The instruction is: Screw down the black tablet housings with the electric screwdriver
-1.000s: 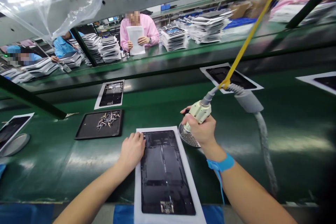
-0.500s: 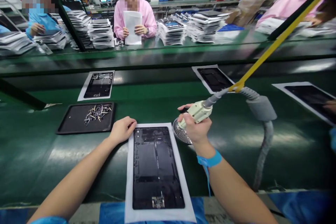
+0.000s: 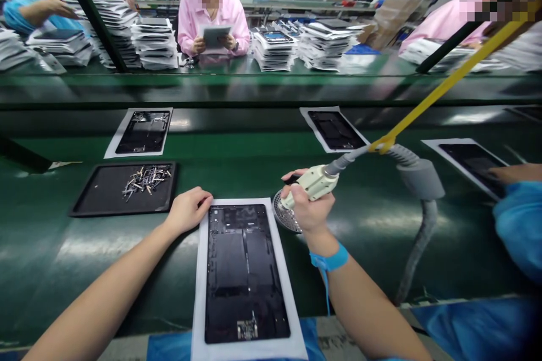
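A thin black tablet housing (image 3: 243,265) lies on a white sheet (image 3: 292,324) in front of me, its open inside facing up. My left hand (image 3: 188,208) rests at the sheet's upper left corner, fingers curled; whatever they hold is hidden. In my right hand (image 3: 313,208) is a cream electric screwdriver (image 3: 318,182) with a black lever, gripped round its body. Its front end points down at a round perforated metal dish (image 3: 284,211) right of the housing. The tip is hard to make out.
Left of me, a black tray (image 3: 105,189) holds a heap of small thin parts (image 3: 146,180). More housings on sheets lie behind (image 3: 144,132) and right. A grey hose (image 3: 417,254) and yellow strap (image 3: 449,87) run from the screwdriver. A co-worker's sleeve (image 3: 519,225) reaches in.
My view has shifted slightly, so the bench things sit further left. Both my hands keep their places. The co-worker's arm at right shows more, and the person opposite has tilted the held item down.
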`<state>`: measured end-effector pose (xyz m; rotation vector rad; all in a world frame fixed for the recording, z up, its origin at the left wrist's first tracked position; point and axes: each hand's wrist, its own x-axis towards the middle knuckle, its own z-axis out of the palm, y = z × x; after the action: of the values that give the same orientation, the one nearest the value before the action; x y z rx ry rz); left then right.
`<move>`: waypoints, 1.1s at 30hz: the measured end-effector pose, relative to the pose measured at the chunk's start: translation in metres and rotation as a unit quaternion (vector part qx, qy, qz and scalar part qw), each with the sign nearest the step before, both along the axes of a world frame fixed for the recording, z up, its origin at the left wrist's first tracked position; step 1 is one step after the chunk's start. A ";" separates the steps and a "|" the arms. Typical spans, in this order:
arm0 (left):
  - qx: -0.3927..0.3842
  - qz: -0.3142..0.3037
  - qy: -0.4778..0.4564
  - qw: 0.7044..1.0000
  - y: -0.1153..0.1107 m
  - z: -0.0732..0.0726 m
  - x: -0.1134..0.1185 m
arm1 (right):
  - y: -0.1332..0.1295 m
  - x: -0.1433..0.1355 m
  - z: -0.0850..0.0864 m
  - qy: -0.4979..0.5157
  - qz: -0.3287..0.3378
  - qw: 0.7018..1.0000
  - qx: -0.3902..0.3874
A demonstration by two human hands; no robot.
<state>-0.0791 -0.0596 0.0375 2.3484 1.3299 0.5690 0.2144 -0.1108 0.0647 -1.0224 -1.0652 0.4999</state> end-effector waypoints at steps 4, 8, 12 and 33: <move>-0.002 0.003 0.003 1.000 -0.001 0.002 0.001 | 0.000 0.000 -0.002 0.001 0.003 1.000 0.005; -0.003 0.003 0.003 1.000 -0.001 0.002 0.000 | 0.001 0.000 -0.001 0.008 0.001 1.000 0.012; -0.009 0.001 0.005 1.000 0.000 0.000 -0.001 | 0.001 0.000 -0.002 0.007 -0.003 1.000 0.004; -0.039 0.023 -0.011 0.999 0.000 -0.003 0.008 | 0.026 -0.135 0.005 0.053 0.215 0.975 0.014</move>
<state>-0.0715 -0.0598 0.0347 2.2491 1.3738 0.5453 0.0793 -0.0847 0.0694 -0.7290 -1.1986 0.8766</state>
